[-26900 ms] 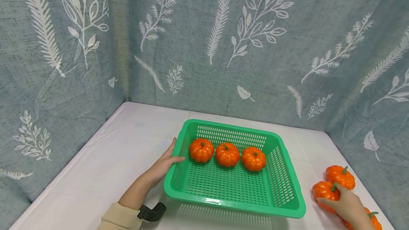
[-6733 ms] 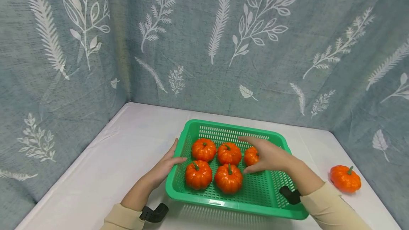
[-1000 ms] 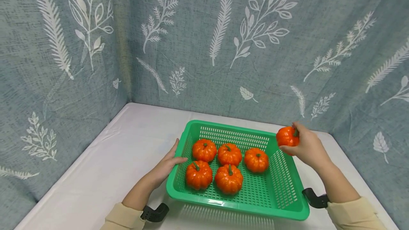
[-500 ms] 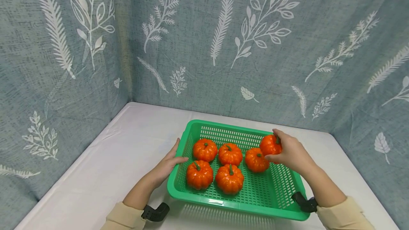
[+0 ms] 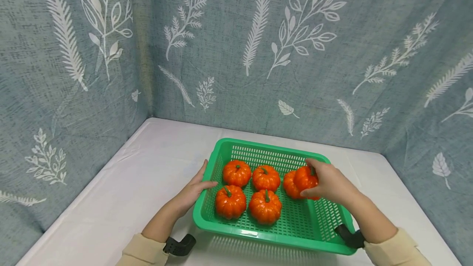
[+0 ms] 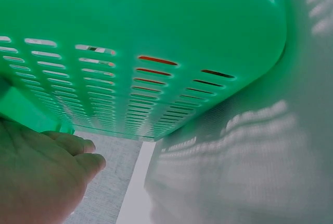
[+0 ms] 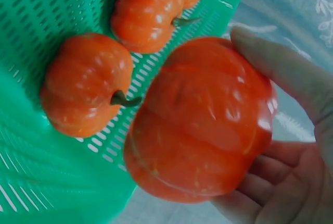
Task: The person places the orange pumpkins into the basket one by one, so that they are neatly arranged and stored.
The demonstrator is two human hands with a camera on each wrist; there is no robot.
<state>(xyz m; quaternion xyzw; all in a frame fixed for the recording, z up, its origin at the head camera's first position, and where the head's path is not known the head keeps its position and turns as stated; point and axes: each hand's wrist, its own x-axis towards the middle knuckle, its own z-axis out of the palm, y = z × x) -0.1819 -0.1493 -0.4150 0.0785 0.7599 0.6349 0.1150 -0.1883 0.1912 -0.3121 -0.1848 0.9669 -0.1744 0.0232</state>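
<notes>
The green plastic basket [image 5: 255,236] stands on the table with several small orange pumpkins inside. My left hand [image 5: 186,196] holds its left rim, thumb over the edge and fingers along the outside; in the left wrist view that hand [image 6: 41,177] is beside the slotted wall. My right hand [image 5: 336,184] grips another pumpkin [image 5: 305,178] over the basket's right part, in front of the back row's right pumpkin [image 5: 292,184], partly covering it. In the right wrist view, thumb and fingers lie around the held pumpkin [image 7: 200,120]. Whether it touches the bottom I cannot tell.
Two pumpkins [image 5: 236,173] [image 5: 266,178] are at the basket's back left. A front-left pumpkin [image 5: 230,202] and a front-middle pumpkin [image 5: 265,207] lie nearer me. White cloth [image 5: 111,200] covers the table, and a patterned grey-green curtain [image 5: 221,52] hangs around it.
Earlier, pumpkins lay on the table at the right; several more are in the basket now. Over the last second my right hand has carried a pumpkin left and down into the basket area.
</notes>
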